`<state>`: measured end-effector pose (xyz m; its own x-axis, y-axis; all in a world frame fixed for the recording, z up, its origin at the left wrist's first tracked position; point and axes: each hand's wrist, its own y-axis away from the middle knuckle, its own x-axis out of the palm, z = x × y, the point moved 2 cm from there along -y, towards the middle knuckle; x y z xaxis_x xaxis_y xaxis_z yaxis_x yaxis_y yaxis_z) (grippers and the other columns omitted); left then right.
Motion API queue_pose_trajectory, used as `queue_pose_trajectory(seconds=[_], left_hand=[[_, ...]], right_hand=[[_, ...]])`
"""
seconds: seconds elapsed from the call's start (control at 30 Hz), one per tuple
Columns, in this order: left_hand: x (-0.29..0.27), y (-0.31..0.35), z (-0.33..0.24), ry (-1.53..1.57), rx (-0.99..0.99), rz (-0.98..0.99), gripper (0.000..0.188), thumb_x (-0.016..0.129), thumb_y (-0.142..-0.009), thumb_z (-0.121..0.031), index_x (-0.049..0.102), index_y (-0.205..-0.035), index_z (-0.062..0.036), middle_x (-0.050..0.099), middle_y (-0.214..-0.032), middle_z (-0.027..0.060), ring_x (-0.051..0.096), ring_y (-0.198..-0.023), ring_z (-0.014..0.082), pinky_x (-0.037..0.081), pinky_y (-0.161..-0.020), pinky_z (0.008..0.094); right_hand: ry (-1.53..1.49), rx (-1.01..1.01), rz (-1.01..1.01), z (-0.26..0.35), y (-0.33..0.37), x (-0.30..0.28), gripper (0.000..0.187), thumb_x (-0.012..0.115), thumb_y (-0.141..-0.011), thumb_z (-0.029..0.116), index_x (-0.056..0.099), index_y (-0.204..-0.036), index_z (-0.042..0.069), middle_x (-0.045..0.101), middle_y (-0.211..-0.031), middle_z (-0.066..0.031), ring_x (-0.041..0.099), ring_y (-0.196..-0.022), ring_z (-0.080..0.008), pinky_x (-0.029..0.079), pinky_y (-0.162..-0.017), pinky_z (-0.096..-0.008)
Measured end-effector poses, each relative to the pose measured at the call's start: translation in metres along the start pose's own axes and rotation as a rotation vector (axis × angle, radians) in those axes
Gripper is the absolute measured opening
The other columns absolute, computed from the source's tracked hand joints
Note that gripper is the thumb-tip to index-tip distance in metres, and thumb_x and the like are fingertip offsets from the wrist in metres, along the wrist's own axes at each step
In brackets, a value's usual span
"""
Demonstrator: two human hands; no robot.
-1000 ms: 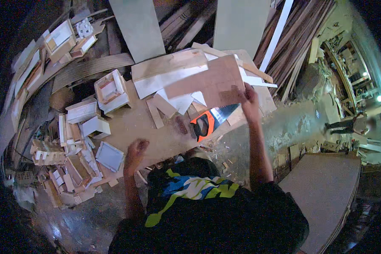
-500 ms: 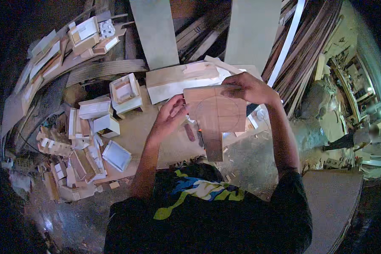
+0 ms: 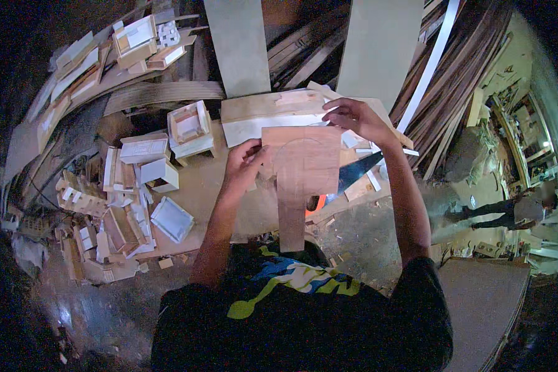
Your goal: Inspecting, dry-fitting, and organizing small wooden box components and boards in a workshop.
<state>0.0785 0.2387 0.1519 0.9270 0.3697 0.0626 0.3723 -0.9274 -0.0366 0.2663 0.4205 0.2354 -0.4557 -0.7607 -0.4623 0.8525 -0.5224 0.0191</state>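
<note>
A flat, square wooden board (image 3: pixel 324 152) with a curved pencil line drawn on it is held up before my chest. A narrower wooden strip (image 3: pixel 291 217) extends down from it toward my shirt; how the two are joined cannot be made out. My left hand (image 3: pixel 245 162) grips the board's left edge, thumb in front. Just above the top right corner, my right hand (image 3: pixel 359 119) has bent, parted fingers and appears off the board. Beyond the board lies a handsaw (image 3: pixel 352 175) with a dark blade and an orange handle, partly hidden by the wood.
Small white and wooden box-like pieces (image 3: pixel 161 175) crowd the workbench (image 3: pixel 207 208) at left. Long pale planks (image 3: pixel 241 130) lie across its far side, before two upright panels (image 3: pixel 378 49). Timber strips (image 3: pixel 459 68) lean at right. Another person (image 3: pixel 521 211) stands far right.
The board has shifted slightly left and toward me. My right hand has come off its top edge, fingers parting. More of the saw shows now.
</note>
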Motion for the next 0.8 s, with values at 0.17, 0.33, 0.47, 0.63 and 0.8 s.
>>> queue_pose_trajectory(seconds=[0.17,0.33,0.47,0.63,0.8], left_hand=[[-0.007,-0.001,0.0,0.02,0.169,-0.065,0.023,0.058,-0.08,-0.011,0.054,-0.098,0.0029,0.059,-0.091,0.0054,0.053,-0.082,0.01,0.042,-0.074,0.0231],[-0.003,0.006,0.005,-0.033,0.325,-0.18,0.021,0.057,-0.08,-0.009,0.053,-0.096,0.0041,0.058,-0.092,0.0072,0.054,-0.082,0.0116,0.043,-0.075,0.0253],[-0.004,0.007,0.017,-0.268,0.377,-0.304,0.018,0.056,-0.078,-0.006,0.052,-0.093,0.0049,0.057,-0.088,0.0083,0.054,-0.082,0.0136,0.043,-0.075,0.0272],[-0.01,0.018,0.015,-0.294,0.396,-0.277,0.018,0.056,-0.079,-0.008,0.053,-0.092,0.0046,0.057,-0.085,0.0085,0.054,-0.081,0.0142,0.043,-0.077,0.0272],[-0.022,0.029,0.032,-0.183,0.37,-0.244,0.018,0.055,-0.081,-0.008,0.052,-0.093,0.0036,0.057,-0.083,0.0066,0.053,-0.083,0.0122,0.042,-0.075,0.025]], right_hand=[[-0.095,0.041,-0.065,-0.009,0.017,0.02,0.031,0.059,-0.08,0.015,0.051,-0.107,0.001,0.058,-0.088,-0.0034,0.054,-0.083,-0.0119,0.043,-0.075,-0.0259],[-0.178,-0.12,-0.209,-0.013,0.036,0.049,0.023,0.061,-0.078,0.009,0.055,-0.098,0.001,0.061,-0.085,-0.0065,0.057,-0.081,-0.0136,0.045,-0.075,-0.0272],[0.022,-0.174,-0.284,-0.032,0.036,0.065,0.018,0.059,-0.077,0.006,0.055,-0.094,-0.001,0.061,-0.082,-0.0083,0.058,-0.079,-0.0143,0.046,-0.074,-0.0286],[-0.133,-0.184,-0.351,-0.041,0.039,0.084,0.02,0.058,-0.075,-0.001,0.054,-0.094,-0.002,0.061,-0.083,-0.0083,0.059,-0.08,-0.0148,0.047,-0.074,-0.028],[-0.025,-0.207,-0.375,-0.049,0.041,0.101,0.023,0.061,-0.074,0.003,0.054,-0.095,-0.001,0.061,-0.082,-0.0083,0.059,-0.079,-0.0149,0.047,-0.072,-0.0276]])
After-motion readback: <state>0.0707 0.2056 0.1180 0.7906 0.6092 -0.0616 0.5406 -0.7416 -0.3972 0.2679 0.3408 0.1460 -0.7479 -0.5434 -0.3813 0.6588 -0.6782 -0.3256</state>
